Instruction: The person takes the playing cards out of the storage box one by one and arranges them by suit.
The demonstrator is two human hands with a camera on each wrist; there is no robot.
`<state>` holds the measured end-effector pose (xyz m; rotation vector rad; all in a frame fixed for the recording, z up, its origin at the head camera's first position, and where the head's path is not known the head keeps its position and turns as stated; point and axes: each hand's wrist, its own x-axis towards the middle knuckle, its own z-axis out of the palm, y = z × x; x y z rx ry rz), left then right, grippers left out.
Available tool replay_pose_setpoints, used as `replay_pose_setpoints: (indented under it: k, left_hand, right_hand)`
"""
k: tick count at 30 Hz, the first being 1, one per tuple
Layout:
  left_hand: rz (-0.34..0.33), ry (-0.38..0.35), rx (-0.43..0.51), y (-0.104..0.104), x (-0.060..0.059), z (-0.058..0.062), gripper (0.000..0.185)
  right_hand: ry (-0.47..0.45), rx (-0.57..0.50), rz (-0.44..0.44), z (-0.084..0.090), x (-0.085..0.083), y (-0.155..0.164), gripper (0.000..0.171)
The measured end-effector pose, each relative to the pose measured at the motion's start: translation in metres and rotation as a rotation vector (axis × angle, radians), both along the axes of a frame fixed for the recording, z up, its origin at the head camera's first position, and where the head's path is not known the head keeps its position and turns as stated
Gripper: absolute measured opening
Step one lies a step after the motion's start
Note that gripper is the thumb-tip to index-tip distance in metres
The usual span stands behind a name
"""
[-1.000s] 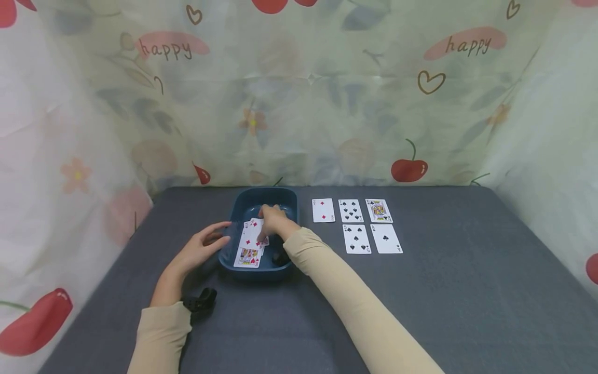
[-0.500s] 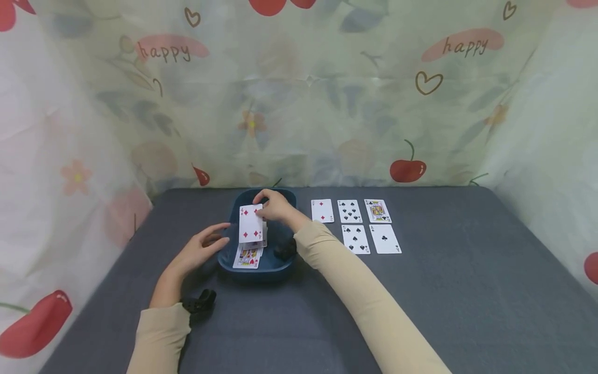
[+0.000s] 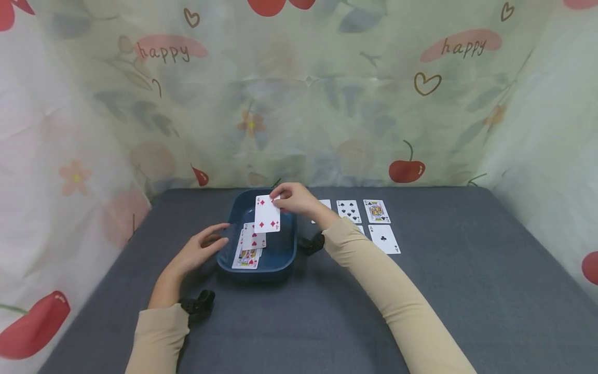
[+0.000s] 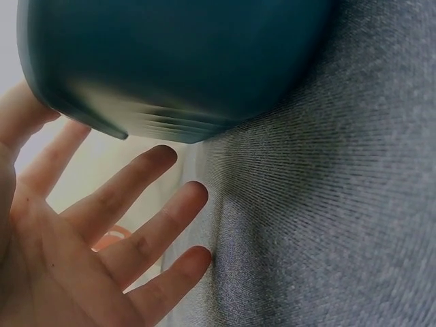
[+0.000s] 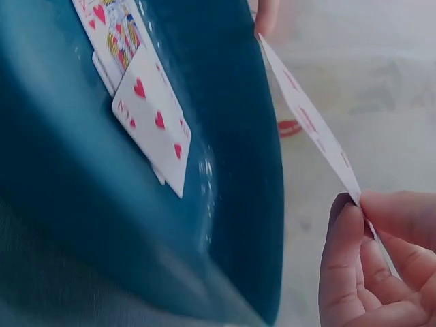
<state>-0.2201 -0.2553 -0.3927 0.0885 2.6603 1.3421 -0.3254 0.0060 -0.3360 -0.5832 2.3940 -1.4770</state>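
Over the blue tub [image 3: 284,259], my right hand [image 3: 299,200] pinches a four of diamonds playing card [image 3: 266,215] by its upper right corner. The right wrist view shows thumb and fingers gripping the end of this card, which is seen nearly edge-on. Inside the tub lie a king of hearts [image 5: 117,34] and, partly over it, a three of hearts [image 5: 155,112], with the edge of another card beneath. My left hand [image 3: 198,250] stays at the tub's left side, fingers spread and relaxed, the upper fingertips right at the rim in the left wrist view.
Right of the tub, face-up cards lie in two rows on the grey cloth [image 3: 444,291]. The ace of clubs [image 3: 385,239], king of clubs [image 3: 376,211] and a spade card [image 3: 349,211] show; my right arm partly covers others. A patterned curtain [image 3: 308,119] stands behind.
My right hand has picked the four of diamonds out of the tub, raised it and moved it rightward, uncovering the three of hearts. My left hand has stayed put.
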Motion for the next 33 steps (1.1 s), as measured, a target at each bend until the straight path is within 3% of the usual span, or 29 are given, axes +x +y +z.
replay_pose_setpoints:
  k: [13, 26, 33]
  left_hand:
    - [-0.013, 0.004, 0.008, 0.0, 0.001, 0.001, 0.059]
    - [-0.009, -0.008, 0.012, 0.0, 0.002, 0.0, 0.063]
    - [-0.007, -0.012, 0.01, 0.0, 0.002, 0.0, 0.063]
  right_hand:
    - [0.024, -0.003, -0.037, 0.0, 0.003, 0.06, 0.028]
    - [-0.012, -0.009, -0.103, -0.016, 0.003, 0.099, 0.029]
    - [-0.043, 0.028, -0.135, -0.033, 0.005, 0.112, 0.028]
